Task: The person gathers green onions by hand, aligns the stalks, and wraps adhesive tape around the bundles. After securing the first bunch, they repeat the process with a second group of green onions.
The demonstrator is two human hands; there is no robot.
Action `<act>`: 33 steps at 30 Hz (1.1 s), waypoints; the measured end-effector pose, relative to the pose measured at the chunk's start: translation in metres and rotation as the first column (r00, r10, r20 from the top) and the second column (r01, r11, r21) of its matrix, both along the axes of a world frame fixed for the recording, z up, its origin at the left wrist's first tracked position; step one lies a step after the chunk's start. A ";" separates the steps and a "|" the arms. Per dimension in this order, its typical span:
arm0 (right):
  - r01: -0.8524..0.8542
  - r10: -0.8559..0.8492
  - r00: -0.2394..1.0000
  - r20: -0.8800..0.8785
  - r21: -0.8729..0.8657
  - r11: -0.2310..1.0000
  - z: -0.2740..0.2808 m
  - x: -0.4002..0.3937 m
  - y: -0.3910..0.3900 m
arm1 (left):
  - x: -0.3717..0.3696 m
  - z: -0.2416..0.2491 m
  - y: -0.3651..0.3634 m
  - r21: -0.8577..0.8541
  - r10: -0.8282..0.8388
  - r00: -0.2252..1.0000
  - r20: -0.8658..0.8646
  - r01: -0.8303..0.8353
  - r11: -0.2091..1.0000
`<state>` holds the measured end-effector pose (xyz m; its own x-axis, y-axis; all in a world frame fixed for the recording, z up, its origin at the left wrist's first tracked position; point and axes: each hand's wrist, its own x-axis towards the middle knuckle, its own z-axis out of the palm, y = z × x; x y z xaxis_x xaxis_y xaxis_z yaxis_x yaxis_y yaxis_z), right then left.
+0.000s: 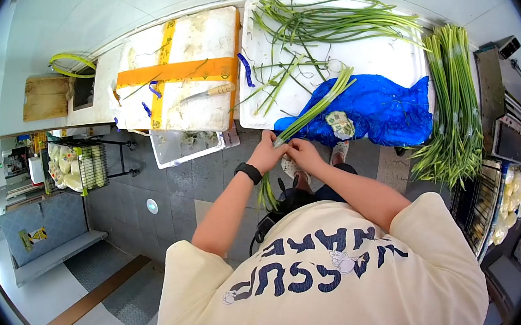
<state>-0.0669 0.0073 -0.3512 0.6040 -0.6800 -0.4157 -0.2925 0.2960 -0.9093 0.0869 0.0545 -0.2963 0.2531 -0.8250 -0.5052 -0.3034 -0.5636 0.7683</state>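
My left hand (265, 154), with a black band at the wrist, is closed round a bunch of garlic scapes (318, 107). The bunch slants from the blue plastic bag (388, 108) down past my hand, its leafy ends hanging below. A clear shiny band wraps its upper stems. Beside it, my right hand (305, 156) is closed, fingertips pinched against the bunch near my left hand; what they grip is too small to make out. A whitish-green roll (340, 125) lies on the blue bag. Loose scapes (334, 18) spread over the white foam tray (255, 109).
A knife (209, 93) with a wooden handle lies on a taped foam box (188, 46), near blue strips (154, 90). Bundled scapes (453, 91) hang at the right. An open white bin (168, 159) stands below the box; a wire cart (86, 165) is at left.
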 end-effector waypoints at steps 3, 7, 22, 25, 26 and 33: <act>-0.072 0.068 0.993 -0.098 -0.040 0.997 0.009 -0.003 -0.003 | 0.000 -0.001 0.006 -0.035 -0.119 0.970 0.211 0.129 0.991; -0.028 0.015 0.992 0.122 0.106 0.994 -0.009 -0.008 0.007 | -0.013 0.019 0.007 0.151 -0.332 0.774 0.539 0.299 0.942; -0.163 0.141 0.952 -0.271 -0.061 0.985 -0.048 0.008 0.009 | -0.014 0.033 0.018 0.007 -0.261 0.901 0.347 0.276 0.961; -0.319 0.267 0.724 -0.636 0.034 0.947 -0.089 -0.006 -0.004 | -0.013 0.134 0.018 -0.178 -0.183 0.940 0.287 0.240 0.954; -0.387 0.296 0.722 -0.626 -0.010 0.922 -0.091 -0.013 -0.004 | -0.006 0.162 0.019 -0.328 -0.082 0.958 0.276 0.174 0.928; -0.073 -0.013 0.889 -0.458 -0.170 0.983 0.006 -0.093 0.002 | 0.047 0.202 -0.012 -0.192 -0.132 0.982 -0.132 0.105 0.976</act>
<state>-0.1601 0.0095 -0.3451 0.3990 -0.7529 -0.5234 -0.6927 0.1265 -0.7100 0.1334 0.0424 -0.0944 0.0843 -0.9268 -0.3660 -0.2388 -0.3754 0.8955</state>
